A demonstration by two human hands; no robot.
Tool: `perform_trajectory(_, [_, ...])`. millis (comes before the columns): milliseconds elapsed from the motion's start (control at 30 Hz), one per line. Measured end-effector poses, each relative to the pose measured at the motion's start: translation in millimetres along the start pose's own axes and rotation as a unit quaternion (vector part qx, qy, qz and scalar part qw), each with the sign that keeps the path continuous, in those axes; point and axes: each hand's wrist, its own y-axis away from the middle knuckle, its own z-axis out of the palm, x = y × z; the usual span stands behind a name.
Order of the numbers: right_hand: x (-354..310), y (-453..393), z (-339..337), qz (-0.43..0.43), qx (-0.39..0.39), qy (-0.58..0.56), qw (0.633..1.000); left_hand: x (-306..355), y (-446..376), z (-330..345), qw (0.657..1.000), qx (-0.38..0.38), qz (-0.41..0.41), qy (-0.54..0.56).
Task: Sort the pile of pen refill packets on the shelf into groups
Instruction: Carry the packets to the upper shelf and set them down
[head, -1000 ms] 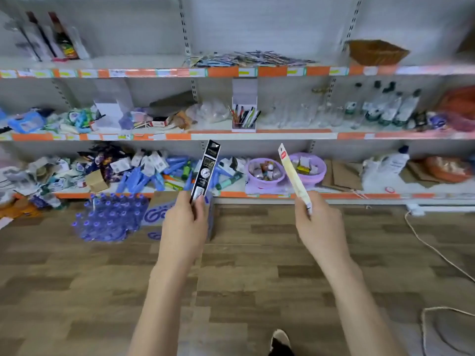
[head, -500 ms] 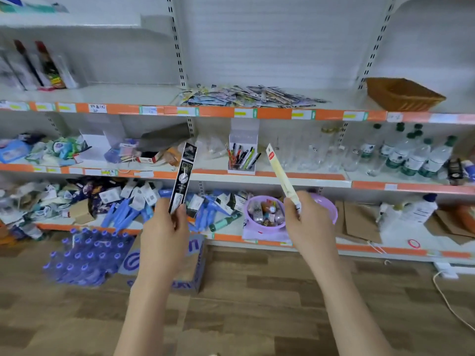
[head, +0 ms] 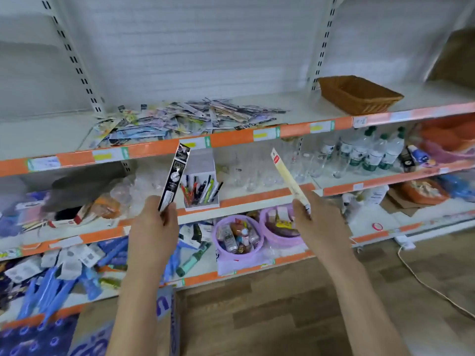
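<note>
A loose pile of pen refill packets [head: 185,120] lies on the upper white shelf [head: 51,136], spread from its middle toward the right. My left hand [head: 154,235] grips the lower end of a long black refill packet [head: 175,176] that points up toward the shelf's orange edge. My right hand [head: 321,227] pinches the lower end of a slim cream packet with a red label [head: 286,176], tilted up and to the left. Both packets are held in the air below the pile, in front of the second shelf.
A brown wicker basket [head: 357,95] stands on the same shelf to the right of the pile. Below are a white box of pens [head: 200,191], clear glasses, water bottles [head: 370,150] and two purple bowls [head: 237,237]. A cardboard box [head: 164,322] stands on the wooden floor.
The view has risen and closed in on the shelves, so the pile now lies just above my hands. Both hands have lifted their packets toward the upper shelf.
</note>
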Motion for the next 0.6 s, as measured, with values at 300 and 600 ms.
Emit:
perform_trajectory(300, [56, -114, 7, 0.038, 0.013, -0.025, 0.999, 48, -87, 107, 0.997, -0.066, -0.002, 0.034])
perform_trajectory(600, [107, -267, -19, -0.013, -0.015, -0.044, 0.999, 150, -161, 204, 0.996, -0.049, -0.003, 0.071])
